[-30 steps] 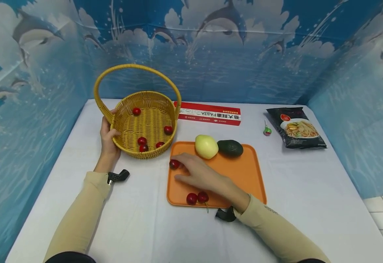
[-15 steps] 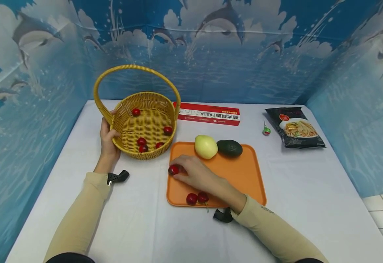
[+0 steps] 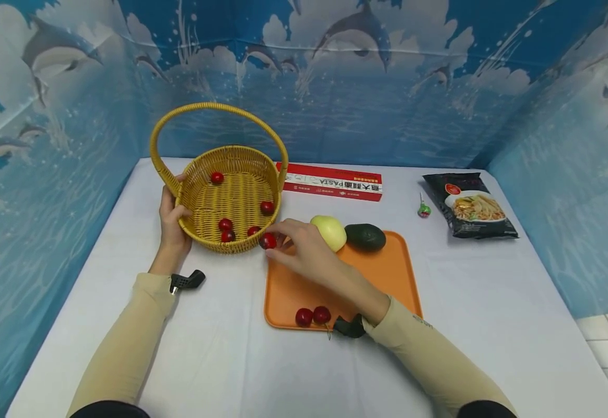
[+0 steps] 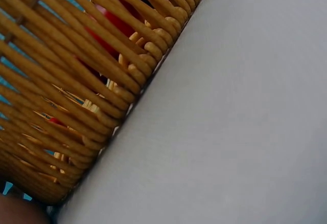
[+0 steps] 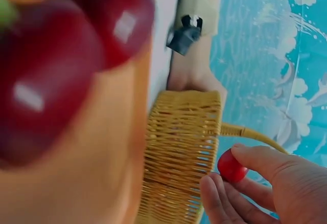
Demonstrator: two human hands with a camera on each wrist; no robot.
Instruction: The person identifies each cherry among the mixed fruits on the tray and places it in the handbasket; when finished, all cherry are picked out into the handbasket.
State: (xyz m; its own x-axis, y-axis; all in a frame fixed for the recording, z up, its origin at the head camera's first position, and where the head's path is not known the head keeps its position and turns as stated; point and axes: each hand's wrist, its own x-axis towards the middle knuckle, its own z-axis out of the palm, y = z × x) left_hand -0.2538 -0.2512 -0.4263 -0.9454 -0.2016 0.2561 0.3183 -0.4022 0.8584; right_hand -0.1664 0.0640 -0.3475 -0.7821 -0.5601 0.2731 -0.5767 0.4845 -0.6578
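1. The right hand (image 3: 308,249), above the tray (image 3: 289,293), pinches a cherry (image 3: 267,241) at its fingertips, nearer the basket (image 3: 241,191) than before.
2. The left hand (image 3: 172,225) still holds the basket's side.

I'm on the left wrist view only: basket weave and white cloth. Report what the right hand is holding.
Observer: The right hand pinches a red cherry.
Operator: Count the cherries inside the basket; I only get bits of red through the weave.
Observer: Five show inside it in the head view.
Operator: Now check the orange tray for more.
Observer: Two other cherries lie side by side near its front edge.
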